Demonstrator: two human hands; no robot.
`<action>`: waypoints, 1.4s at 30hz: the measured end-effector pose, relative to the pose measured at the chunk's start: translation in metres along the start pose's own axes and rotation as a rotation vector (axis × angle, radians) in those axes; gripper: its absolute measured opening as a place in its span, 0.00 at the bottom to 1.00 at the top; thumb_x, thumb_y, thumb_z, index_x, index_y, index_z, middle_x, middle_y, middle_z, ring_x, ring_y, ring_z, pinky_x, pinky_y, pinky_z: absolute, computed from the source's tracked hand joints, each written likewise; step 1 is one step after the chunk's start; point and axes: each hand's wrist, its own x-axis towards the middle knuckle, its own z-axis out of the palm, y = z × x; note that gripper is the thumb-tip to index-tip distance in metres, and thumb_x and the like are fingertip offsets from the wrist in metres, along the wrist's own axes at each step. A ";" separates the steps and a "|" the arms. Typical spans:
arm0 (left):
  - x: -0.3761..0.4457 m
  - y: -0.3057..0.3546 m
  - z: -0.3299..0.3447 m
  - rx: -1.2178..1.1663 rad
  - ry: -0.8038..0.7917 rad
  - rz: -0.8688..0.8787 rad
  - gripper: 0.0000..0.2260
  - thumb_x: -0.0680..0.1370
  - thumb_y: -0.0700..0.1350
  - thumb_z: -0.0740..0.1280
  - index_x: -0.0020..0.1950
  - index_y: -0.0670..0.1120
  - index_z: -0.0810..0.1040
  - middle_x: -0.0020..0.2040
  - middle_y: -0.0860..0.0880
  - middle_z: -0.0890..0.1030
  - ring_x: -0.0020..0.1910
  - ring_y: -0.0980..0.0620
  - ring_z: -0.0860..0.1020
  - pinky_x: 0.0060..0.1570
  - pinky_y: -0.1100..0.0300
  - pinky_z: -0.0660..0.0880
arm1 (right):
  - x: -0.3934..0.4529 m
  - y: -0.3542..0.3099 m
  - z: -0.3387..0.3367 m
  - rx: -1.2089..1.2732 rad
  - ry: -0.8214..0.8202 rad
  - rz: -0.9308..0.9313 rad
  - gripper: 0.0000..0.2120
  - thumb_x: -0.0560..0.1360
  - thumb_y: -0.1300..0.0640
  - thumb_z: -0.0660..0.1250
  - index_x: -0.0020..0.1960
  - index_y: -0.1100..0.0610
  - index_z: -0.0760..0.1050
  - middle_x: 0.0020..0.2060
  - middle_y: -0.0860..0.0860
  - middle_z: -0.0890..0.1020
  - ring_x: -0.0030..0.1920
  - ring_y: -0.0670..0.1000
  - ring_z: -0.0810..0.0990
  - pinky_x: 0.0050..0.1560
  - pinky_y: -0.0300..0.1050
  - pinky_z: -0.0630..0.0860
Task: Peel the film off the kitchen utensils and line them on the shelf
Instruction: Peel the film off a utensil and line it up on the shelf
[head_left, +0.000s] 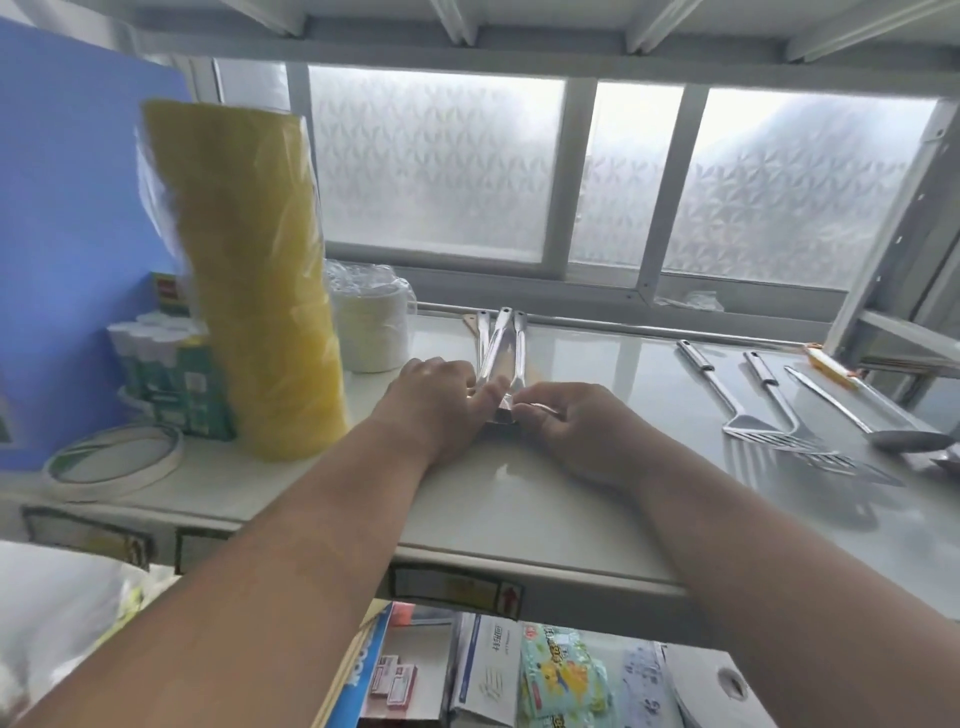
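You had 3 utensils (810, 410) already lined up at the shelf's (519, 509) right. Your left hand (436, 400) and right hand (566, 421) both pinched the near end of the bundled utensils (501, 348) mid-shelf, film apparently still unpeeled.

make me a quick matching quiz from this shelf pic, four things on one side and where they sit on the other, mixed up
Things:
1. yellow wrapped roll
2. tape ring
3. slotted spatulas
4. bundle of utensils

Places:
A. laid out on the right part of the shelf
B. middle of the shelf, held at its near end by left hand and right hand
C. flat at the shelf's front left corner
D. standing upright on the left

Pairs: 1-D, 2-C, 3-A, 4-B
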 end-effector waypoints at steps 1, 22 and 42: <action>-0.001 0.000 -0.001 -0.030 0.008 -0.014 0.30 0.79 0.70 0.53 0.61 0.50 0.83 0.61 0.42 0.81 0.67 0.40 0.74 0.69 0.45 0.71 | -0.001 -0.001 0.000 -0.002 0.005 0.005 0.08 0.82 0.47 0.67 0.57 0.42 0.84 0.50 0.44 0.86 0.53 0.44 0.83 0.54 0.39 0.75; -0.011 0.012 -0.023 -0.678 0.523 -0.143 0.19 0.82 0.34 0.57 0.67 0.40 0.83 0.63 0.41 0.84 0.66 0.43 0.80 0.71 0.54 0.73 | -0.024 -0.010 -0.016 -0.103 0.199 -0.146 0.29 0.81 0.46 0.68 0.80 0.42 0.64 0.75 0.43 0.73 0.73 0.44 0.71 0.68 0.34 0.65; -0.028 0.139 0.046 -0.877 -0.019 0.069 0.11 0.73 0.56 0.68 0.54 0.58 0.84 0.55 0.48 0.87 0.55 0.45 0.87 0.62 0.41 0.81 | -0.092 0.067 -0.092 -0.494 0.532 -0.348 0.14 0.76 0.67 0.73 0.59 0.55 0.86 0.48 0.49 0.88 0.57 0.55 0.84 0.54 0.54 0.83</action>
